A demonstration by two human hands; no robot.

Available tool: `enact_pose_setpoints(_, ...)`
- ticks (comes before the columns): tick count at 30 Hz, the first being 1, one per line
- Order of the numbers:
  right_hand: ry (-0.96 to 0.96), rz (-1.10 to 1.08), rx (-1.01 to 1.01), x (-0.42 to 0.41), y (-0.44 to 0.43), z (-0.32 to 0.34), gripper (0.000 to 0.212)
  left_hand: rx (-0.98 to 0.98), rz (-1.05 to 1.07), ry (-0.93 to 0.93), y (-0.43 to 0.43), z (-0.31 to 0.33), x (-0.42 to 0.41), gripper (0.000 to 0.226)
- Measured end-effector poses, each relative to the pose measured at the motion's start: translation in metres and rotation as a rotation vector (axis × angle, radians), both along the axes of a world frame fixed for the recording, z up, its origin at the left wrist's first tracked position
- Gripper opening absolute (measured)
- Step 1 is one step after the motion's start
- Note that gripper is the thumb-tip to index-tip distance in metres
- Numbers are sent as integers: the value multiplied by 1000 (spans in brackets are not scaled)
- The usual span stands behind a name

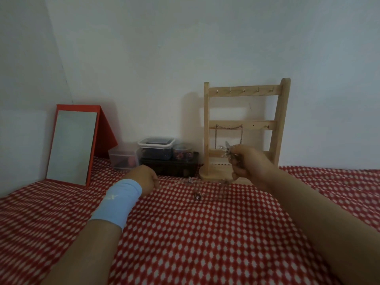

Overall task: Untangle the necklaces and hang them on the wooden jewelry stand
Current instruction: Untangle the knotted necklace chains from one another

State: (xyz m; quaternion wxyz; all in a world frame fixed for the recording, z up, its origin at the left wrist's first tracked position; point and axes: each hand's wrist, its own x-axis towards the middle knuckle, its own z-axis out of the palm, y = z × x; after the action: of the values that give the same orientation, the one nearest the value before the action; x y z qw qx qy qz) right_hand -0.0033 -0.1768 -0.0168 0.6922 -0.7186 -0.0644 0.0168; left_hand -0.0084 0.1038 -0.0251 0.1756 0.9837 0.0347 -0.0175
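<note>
The person's right hand point(249, 163) is raised just in front of the wooden jewelry stand point(245, 128), its fingers closed in a pinch on a silver necklace point(226, 150) whose butterfly-shaped pendant sticks up above the fingertips. The left hand point(144, 177), with a pale blue wristband point(118, 202) on its wrist, rests low on the red-and-white patterned cloth point(205, 233); its fingers curl away from the camera, so whether they grip anything cannot be told. A thin chain point(191, 181) appears to run across the cloth between the two hands, with a small dark pendant point(197, 196) lying just near of it. One dark necklace point(228, 136) already hangs from the left hooks of the stand's middle bar, while the top bar's hooks look bare.

The step in hand seems to be drawing the silver piece clear of whatever is knotted with it. To do it well, the left hand should pin the remaining chain flat against the cloth while the right lifts slowly, so loops slide out and do not tighten. Pulling hard would likely cinch the knot. Keeping the lifted chain away from the hung necklace avoids a fresh tangle. A free hook to the right on the middle bar, or one on the top bar, looks like the safest place to hang it.
</note>
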Motion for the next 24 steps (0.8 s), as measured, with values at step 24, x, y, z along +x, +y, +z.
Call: enact_pose_setpoints(24, -121, 66, -1256, 5, -3, -8, 16, 396, -188, 343, 6, 45, -25, 51)
